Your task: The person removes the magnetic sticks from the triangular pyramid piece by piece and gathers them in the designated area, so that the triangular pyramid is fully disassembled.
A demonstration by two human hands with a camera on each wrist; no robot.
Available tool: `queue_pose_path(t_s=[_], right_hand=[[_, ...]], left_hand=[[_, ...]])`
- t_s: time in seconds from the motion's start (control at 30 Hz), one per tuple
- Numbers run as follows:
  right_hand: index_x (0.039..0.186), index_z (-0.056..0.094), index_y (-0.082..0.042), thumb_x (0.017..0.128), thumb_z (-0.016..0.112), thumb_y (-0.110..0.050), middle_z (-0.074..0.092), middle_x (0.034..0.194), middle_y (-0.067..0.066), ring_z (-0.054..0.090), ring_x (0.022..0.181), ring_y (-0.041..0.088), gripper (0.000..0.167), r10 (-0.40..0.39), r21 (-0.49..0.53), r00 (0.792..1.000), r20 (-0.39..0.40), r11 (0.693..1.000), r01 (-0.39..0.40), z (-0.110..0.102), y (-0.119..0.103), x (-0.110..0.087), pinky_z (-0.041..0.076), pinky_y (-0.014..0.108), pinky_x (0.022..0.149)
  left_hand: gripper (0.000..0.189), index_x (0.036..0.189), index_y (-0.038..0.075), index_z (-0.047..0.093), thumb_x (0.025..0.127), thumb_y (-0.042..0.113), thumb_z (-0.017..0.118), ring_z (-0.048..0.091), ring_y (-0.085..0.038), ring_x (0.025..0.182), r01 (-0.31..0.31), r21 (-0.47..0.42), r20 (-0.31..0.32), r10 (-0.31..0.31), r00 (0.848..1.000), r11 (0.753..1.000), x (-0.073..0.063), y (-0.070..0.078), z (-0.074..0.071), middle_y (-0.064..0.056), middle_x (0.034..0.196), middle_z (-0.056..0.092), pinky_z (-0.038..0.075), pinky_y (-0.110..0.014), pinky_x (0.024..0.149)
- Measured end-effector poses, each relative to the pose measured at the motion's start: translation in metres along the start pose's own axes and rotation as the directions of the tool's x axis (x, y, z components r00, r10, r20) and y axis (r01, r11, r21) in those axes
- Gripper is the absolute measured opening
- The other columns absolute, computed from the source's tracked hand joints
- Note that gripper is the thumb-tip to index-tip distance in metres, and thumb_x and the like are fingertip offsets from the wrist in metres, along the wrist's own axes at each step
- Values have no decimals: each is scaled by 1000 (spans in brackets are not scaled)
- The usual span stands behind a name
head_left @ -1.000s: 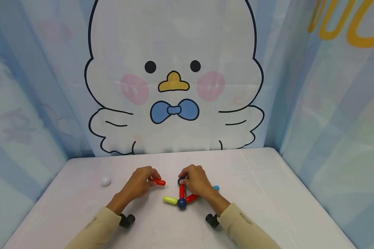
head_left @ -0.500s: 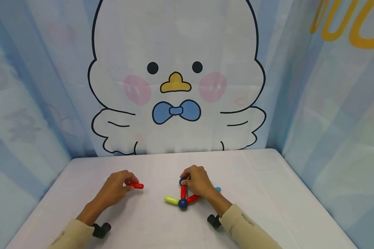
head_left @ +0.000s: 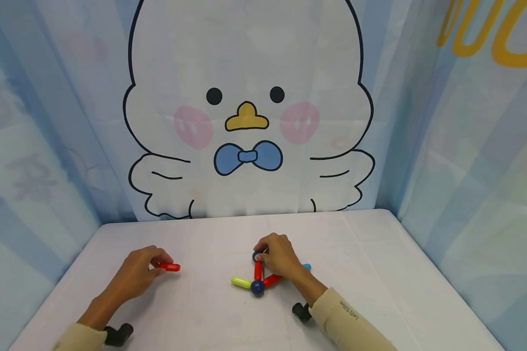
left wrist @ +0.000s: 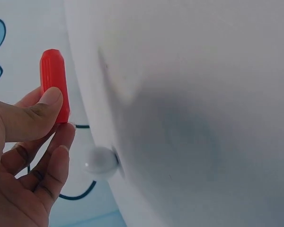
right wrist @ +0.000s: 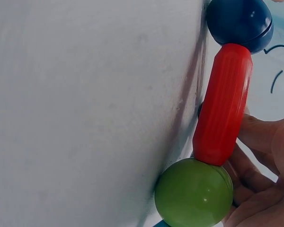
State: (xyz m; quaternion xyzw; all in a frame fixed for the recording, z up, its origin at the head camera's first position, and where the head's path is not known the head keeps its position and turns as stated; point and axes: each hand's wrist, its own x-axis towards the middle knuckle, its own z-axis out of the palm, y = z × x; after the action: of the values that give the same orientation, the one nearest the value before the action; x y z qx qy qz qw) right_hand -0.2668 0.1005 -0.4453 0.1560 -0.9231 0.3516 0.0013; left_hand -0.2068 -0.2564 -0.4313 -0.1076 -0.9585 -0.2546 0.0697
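My left hand [head_left: 136,273] pinches a red magnetic rod [head_left: 170,267] between thumb and fingers. In the left wrist view this rod [left wrist: 53,80] stands upright above the thumb. My right hand [head_left: 277,254] holds the far dark blue ball [head_left: 256,256] of a rod-and-ball structure. From that ball a red rod [head_left: 257,271] runs to a nearer dark blue ball [head_left: 257,288], which also carries a yellow-green rod [head_left: 241,282] and a second red rod [head_left: 272,280]. The right wrist view shows a green ball [right wrist: 194,193] joined to a red rod [right wrist: 223,104].
A white ball [left wrist: 102,162] lies on the table by my left hand, hidden behind it in the head view. A light blue rod [head_left: 307,266] shows past my right wrist. Behind the white table [head_left: 377,273] hangs a printed curtain [head_left: 246,190].
My left hand has moved left and toward me with the red rod, away from the structure. My right hand keeps its hold on the far blue ball.
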Motion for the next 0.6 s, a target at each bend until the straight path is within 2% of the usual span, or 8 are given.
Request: queue_pose_path(t_s=[0.2,0.4,0.6], right_hand=[[108,82,-9,91,84,-9,80,97,2,65,84,12,18,4,8,1000,2,1000,-4,0,-1,-1,58,34,84],[108,83,-9,91,84,-10,79,96,1,65,84,12,17,-8,-2,1000,-6,1000,8,0,1,0,58,32,83],[108,83,-10,91,84,-11,79,95,1,65,84,12,17,-7,0,1000,-8,1000,7,1,2,0,58,32,83]], left_hand=[[29,103,8,75,82,-9,84,66,-19,90,43,36,-15,-43,999,998,-10,-13,-6,-4,100,76,62,-46,85],[32,108,4,73,82,-12,82,66,-20,91,132,52,17,-133,991,990,-18,-21,-13,-7,103,76,63,-49,89],[31,103,7,74,82,-14,80,65,-18,88,164,65,36,-167,985,984,-29,-35,-21,-5,101,76,63,-45,85]])
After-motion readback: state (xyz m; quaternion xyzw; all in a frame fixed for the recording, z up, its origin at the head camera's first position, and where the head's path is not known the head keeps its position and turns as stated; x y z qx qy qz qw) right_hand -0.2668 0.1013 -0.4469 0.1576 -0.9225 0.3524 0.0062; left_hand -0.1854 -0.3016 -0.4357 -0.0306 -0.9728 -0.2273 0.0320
